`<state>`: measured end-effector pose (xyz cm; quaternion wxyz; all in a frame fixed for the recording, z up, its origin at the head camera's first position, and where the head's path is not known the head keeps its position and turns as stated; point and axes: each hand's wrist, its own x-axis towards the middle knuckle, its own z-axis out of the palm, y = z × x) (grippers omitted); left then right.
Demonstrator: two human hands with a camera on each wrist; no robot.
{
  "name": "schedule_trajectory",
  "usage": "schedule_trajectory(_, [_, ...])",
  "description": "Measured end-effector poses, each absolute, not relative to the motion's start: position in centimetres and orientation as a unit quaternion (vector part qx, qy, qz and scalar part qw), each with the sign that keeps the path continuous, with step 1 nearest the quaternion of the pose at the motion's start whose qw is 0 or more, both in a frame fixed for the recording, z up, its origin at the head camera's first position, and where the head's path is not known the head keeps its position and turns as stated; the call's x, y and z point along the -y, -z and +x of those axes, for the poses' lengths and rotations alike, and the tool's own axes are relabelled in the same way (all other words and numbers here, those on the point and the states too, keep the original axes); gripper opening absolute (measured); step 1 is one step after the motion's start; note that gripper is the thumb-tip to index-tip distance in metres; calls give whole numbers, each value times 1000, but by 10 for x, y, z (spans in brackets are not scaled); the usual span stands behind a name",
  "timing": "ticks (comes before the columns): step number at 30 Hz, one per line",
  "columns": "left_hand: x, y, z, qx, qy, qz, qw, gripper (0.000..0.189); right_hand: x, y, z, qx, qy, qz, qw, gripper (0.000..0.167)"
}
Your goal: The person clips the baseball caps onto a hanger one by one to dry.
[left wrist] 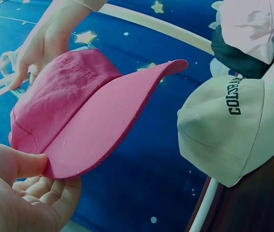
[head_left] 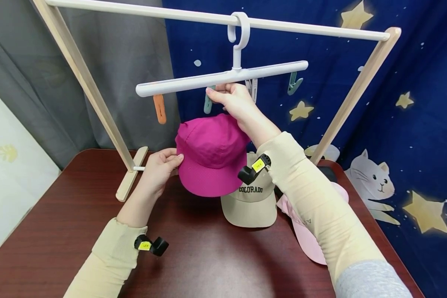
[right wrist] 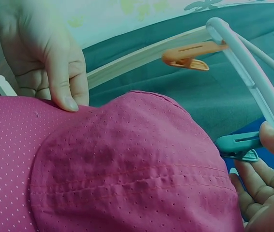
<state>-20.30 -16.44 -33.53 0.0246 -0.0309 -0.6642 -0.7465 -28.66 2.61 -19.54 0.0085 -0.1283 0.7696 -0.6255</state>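
Note:
A magenta cap (head_left: 213,142) hangs brim-down above the table, below the white hanger (head_left: 182,84). My left hand (head_left: 159,170) pinches the cap at the side where brim meets crown, thumb on top, fingers beneath. Up at the hanger, my right hand (head_left: 242,103) pinches the upper end of a teal clip (right wrist: 238,141) between thumb and fingers. The clip's lower tip is at the cap's crown in the right wrist view; whether it bites the fabric I cannot tell. An orange clip (head_left: 159,109) hangs to its left.
The hanger hooks over a wooden rack's top bar (head_left: 305,28). A pale clip (head_left: 254,89) and a green clip (head_left: 293,84) hang farther right. Behind the magenta cap sits a beige COLORADO cap (head_left: 251,209), with a pink cap (head_left: 308,240) to its right on the brown table (head_left: 193,256).

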Motion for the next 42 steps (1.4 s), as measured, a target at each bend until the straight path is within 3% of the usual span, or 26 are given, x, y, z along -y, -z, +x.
schedule_trajectory(15, [161, 332, -202, 673, 738, -30, 38, 23, -25, 194, -285, -751, 653, -101, -17, 7])
schedule_trajectory(42, [158, 316, -201, 720, 688, -52, 74, 25, -35, 186, -277, -768, 631, -111, -2, 11])
